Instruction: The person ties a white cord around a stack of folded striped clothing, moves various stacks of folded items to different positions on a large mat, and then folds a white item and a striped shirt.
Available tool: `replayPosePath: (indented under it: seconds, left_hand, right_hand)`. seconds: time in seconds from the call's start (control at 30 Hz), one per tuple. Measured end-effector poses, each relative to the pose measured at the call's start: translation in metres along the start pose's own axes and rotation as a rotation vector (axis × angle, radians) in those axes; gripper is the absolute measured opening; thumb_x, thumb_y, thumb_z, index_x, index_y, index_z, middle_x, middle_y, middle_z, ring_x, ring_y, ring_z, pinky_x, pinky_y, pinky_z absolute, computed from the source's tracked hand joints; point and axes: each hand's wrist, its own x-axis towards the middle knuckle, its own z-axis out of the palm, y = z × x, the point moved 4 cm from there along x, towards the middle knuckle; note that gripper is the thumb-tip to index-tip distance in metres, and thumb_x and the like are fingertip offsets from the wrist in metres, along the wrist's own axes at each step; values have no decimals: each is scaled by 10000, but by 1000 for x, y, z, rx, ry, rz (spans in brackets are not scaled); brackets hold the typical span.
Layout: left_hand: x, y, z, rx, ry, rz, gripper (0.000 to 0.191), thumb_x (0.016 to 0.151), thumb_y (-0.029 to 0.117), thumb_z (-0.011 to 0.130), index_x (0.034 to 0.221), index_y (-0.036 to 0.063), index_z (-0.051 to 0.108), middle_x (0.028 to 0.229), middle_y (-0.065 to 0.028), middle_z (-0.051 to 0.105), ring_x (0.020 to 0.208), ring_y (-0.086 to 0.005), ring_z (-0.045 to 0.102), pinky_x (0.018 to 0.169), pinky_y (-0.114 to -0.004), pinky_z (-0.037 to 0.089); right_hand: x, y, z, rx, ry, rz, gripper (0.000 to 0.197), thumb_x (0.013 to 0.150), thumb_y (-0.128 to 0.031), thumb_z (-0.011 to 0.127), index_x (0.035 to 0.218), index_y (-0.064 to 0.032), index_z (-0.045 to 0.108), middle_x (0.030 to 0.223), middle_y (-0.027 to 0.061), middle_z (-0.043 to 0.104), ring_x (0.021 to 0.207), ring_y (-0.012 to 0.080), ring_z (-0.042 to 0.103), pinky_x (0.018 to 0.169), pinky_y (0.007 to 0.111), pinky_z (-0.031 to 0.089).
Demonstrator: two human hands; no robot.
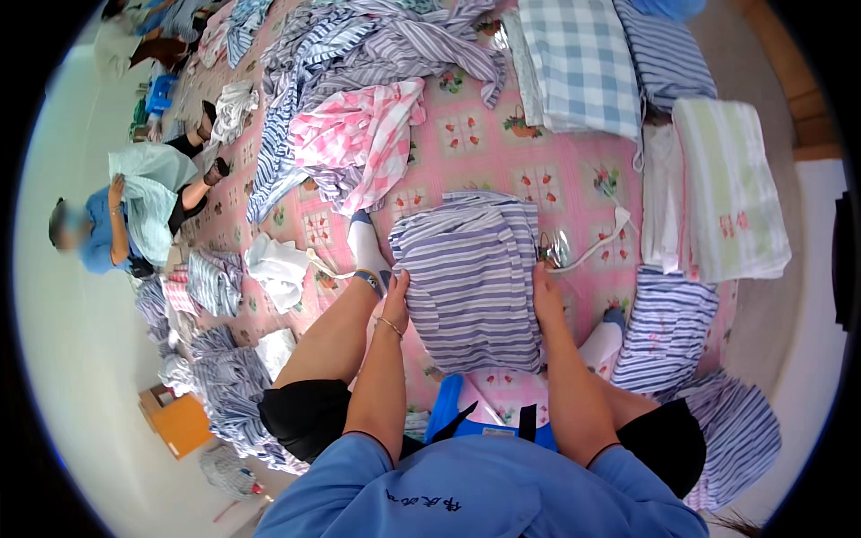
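Observation:
A folded stack of blue-and-white striped cloth (471, 289) lies between my legs on the pink strawberry-patterned sheet (464, 134). My left hand (397, 302) holds its left edge, and my right hand (548, 296) holds the right edge. The fingers of both hands are partly hidden against the cloth. Just beyond the stack, to the left, lies a crumpled pink-and-white checked cloth (363, 138). A white cloth strip (599, 245) runs out to the right of the stack.
Loose striped clothes (377, 54) are heaped ahead. Folded checked cloth (578, 60), a green-striped folded cloth (733, 188) and striped bundles (666, 329) line the right side. More piles (229, 383) lie at left, where a seated person (111, 222) holds pale green cloth.

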Motion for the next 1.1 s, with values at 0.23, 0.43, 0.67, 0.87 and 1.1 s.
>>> replayPosePath:
  seconds: [0.23, 0.43, 0.67, 0.87, 1.1]
  left_hand:
    - [-4, -3, 3, -134, 39, -60, 602, 898, 438, 543, 1276, -16, 429, 1202, -127, 550, 1082, -205, 534, 933, -322, 421]
    - [-39, 47, 47, -65, -22, 91, 532, 883, 302, 579, 1288, -4, 419, 1196, -127, 551, 1066, -194, 538, 921, -294, 419]
    - [-9, 47, 48, 521, 49, 100, 710, 897, 452, 514, 1401, 1, 298, 1351, -172, 433, 1243, -233, 409, 1029, -316, 316]
    - [29, -4, 50, -134, -58, -99, 729, 931, 554, 360, 1396, -4, 309, 1378, -163, 411, 1281, -258, 365, 1062, -344, 265]
    - [55, -91, -17, -99, -5, -56, 686, 946, 532, 332, 1384, 3, 342, 1401, -157, 372, 1304, -236, 333, 1076, -307, 234]
  right_hand:
    - [-8, -41, 20, -304, -222, 1, 707, 919, -546, 398, 1357, 8, 368, 1313, 277, 451, 1234, 379, 431, 1024, 381, 328]
    - [-6, -5, -5, 17, -256, 136, 595, 948, -455, 399, 1341, -9, 387, 1251, 199, 517, 1147, 291, 495, 978, 348, 370]
    - [-33, -12, -7, 303, -112, 280, 516, 966, -407, 371, 1323, -38, 426, 1228, 138, 529, 1086, 234, 518, 914, 347, 432]
    - [26, 10, -37, 220, -14, 199, 648, 934, -513, 374, 1389, -51, 352, 1317, 166, 467, 1134, 263, 502, 920, 371, 438]
    - [50, 15, 2, 227, -256, 274, 566, 951, -400, 361, 1385, -38, 339, 1300, 194, 464, 1163, 316, 477, 964, 401, 407]
